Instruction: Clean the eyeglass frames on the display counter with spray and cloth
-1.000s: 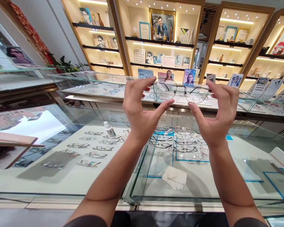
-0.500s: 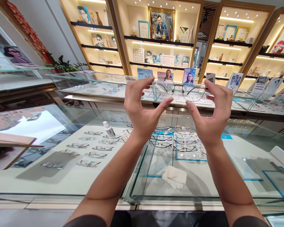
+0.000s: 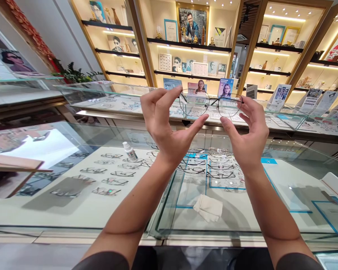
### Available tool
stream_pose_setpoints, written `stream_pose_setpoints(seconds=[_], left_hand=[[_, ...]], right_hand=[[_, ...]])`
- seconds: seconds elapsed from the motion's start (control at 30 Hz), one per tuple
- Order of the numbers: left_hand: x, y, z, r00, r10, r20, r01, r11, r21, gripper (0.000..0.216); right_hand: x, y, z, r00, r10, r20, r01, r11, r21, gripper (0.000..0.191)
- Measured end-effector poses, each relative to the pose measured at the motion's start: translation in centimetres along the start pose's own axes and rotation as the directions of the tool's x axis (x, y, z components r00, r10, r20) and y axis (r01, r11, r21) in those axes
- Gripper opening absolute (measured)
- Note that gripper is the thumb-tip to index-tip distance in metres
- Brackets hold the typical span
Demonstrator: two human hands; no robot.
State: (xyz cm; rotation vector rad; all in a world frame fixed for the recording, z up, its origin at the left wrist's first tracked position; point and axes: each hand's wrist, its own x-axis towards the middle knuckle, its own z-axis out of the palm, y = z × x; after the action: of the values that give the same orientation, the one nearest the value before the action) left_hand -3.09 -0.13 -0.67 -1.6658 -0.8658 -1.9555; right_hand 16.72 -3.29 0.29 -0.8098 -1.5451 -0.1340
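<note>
A pair of thin dark-rimmed eyeglasses (image 3: 214, 102) is held up in the air between both hands, above the glass counter. My left hand (image 3: 169, 123) grips the rim of the left lens at its outer side, the thumb near the lens's lower edge. On the other side, my right hand (image 3: 246, 131) pinches the right lens's rim, with its thumb below. The clear lenses let the far display show through. Below lies a folded cream cloth (image 3: 208, 208) on the counter top. A white spray bottle (image 3: 130, 151) stands to the left of my left forearm.
Several rows of eyeglasses (image 3: 115, 181) show in the glass display counter (image 3: 163, 230). A wooden-edged board (image 3: 15, 165) juts in at the left. Across the aisle runs another glass counter (image 3: 107, 90) with upright cards, backed by lit shelves (image 3: 191, 43).
The eyeglasses have tilted a little, their right side turning away. Both hands have shifted slightly to the left, still gripping the rims.
</note>
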Motion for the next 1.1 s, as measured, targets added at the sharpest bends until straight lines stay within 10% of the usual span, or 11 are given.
stream_pose_setpoints(seconds=[0.77,1.1], left_hand=[[-0.2,1.1,0.8,0.994,-0.105,0.014,0.106,0.986,-0.13,0.07],[-0.4,0.6,1.1,0.997,-0.074,0.017,0.076,0.988,-0.135,0.076]], right_hand=[[0.6,0.1,-0.3,0.989,0.087,-0.122,-0.051,0.963,0.266,0.027],[0.9,0.3,-0.6,0.985,0.166,0.042,-0.167,0.881,0.443,0.026]])
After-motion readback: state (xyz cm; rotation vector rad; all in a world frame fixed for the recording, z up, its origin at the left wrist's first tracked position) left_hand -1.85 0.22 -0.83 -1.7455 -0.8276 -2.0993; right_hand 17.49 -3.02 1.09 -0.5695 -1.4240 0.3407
